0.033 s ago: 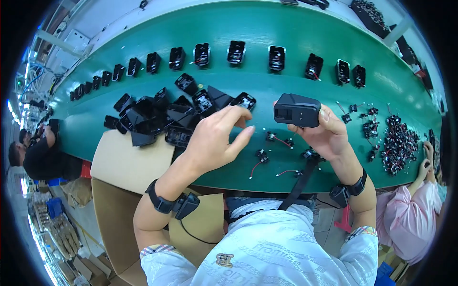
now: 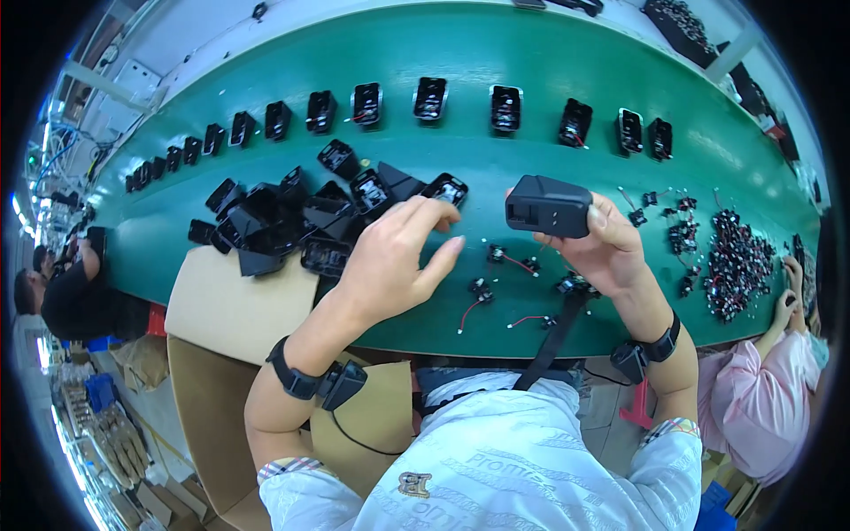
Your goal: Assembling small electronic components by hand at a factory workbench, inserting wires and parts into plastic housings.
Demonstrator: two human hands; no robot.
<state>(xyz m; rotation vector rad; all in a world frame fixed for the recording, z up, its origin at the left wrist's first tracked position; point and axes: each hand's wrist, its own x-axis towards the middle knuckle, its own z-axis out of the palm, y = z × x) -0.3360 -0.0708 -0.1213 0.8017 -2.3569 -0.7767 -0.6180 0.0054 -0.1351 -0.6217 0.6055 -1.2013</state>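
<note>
My right hand [image 2: 611,248] holds a black box [image 2: 549,205] just right of the middle of the frame. The fingers wrap around its right end and lift it off the green belt [image 2: 496,150]. The box is hard plastic, dull and smooth, with round corners. Its left end has a dark hole in it. I cannot tell if anything is inside.

My left hand [image 2: 394,257] is flat and open, fingers spread. It holds nothing. Its fingertips reach up toward an open shell [image 2: 445,188] at the edge of the pile [image 2: 292,217]. The pile sits left of the middle. It is a heap of black plastic shells, shiny in spots, lying every which way.

Under my hands, on the belt, lie small black parts with thin red wires [image 2: 509,258]. More of them make a big dark heap [image 2: 735,261] at the right of the frame. The wires look bendy and the parts look tiny and knobby.

Along the top of the frame runs a row [image 2: 430,97] of open shells, spaced out in a line. Some show a bit of red wire inside, so I think those are partly done. The pile and the heap are both large, so I think a lot of work is left.

At the lower left a brown cardboard box [image 2: 230,301] sits against the belt. Other people sit at the left edge [image 2: 71,296] and at the right edge, in pink [image 2: 775,398].
</note>
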